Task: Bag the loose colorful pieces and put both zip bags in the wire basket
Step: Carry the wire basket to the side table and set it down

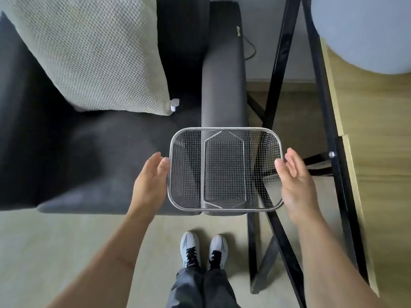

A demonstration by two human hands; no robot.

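Observation:
An empty wire basket [225, 130] with a rounded metal rim lies on the front end of a dark sofa armrest [223, 85]. My left hand [150, 181] is at the basket's left side, fingers straight, palm facing the rim with a thin gap. My right hand [297, 181] is at the right side, palm turned toward the basket, and its thumb tip is at the rim. Neither hand is closed around the wire. No zip bags or colorful pieces are in view.
A dark sofa seat [100, 156] with a pale woven cushion [89, 54] lies to the left. Black metal table legs [278, 63] and a wooden tabletop edge [347, 141] stand to the right. My shoes [203, 250] are on the pale floor below.

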